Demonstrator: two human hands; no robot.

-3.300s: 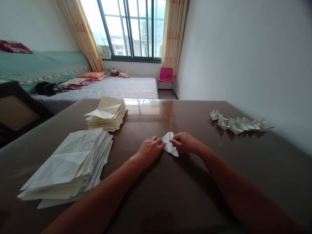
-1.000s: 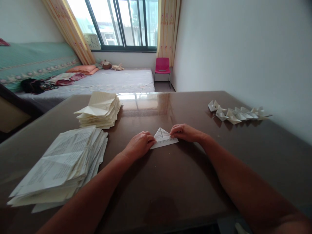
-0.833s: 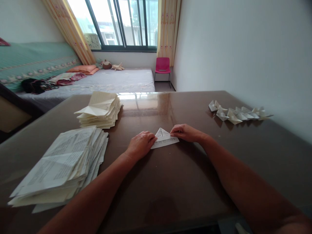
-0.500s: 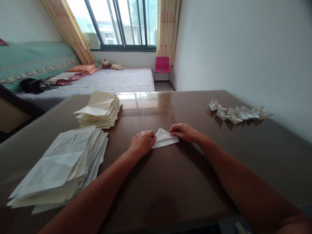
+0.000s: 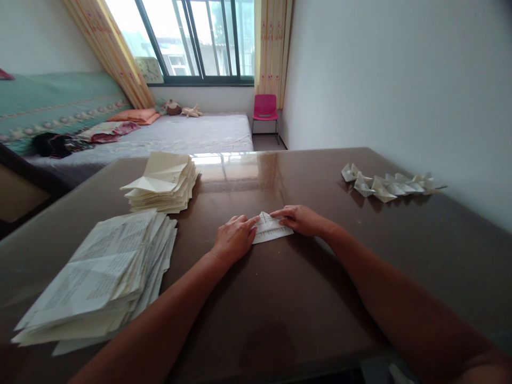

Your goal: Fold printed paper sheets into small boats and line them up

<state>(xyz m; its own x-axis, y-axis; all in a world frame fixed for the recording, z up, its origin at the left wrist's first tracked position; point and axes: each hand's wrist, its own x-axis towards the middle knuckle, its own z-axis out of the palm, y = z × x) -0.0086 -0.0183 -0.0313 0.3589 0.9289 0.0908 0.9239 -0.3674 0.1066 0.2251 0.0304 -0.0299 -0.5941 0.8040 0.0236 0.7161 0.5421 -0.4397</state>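
The brown table (image 5: pixel 256 304) bears a broad stack of printed sheets (image 5: pixel 96 266) and, beyond it, a cream paper stack (image 5: pixel 164 176), all apparently awaiting further shaping. At far right, the cluster of folded paper boats (image 5: pixel 384 189) looks finished. No container holding anything can be made out. The left hand (image 5: pixel 235 237), half-curled, touches the paper's left side; the right hand (image 5: pixel 302 220) lays an outstretched index finger near its peak, other fingers curled. Whether either pinches it, I cannot tell. Between them, the peaked printed sheet (image 5: pixel 272 233) seems only partly folded
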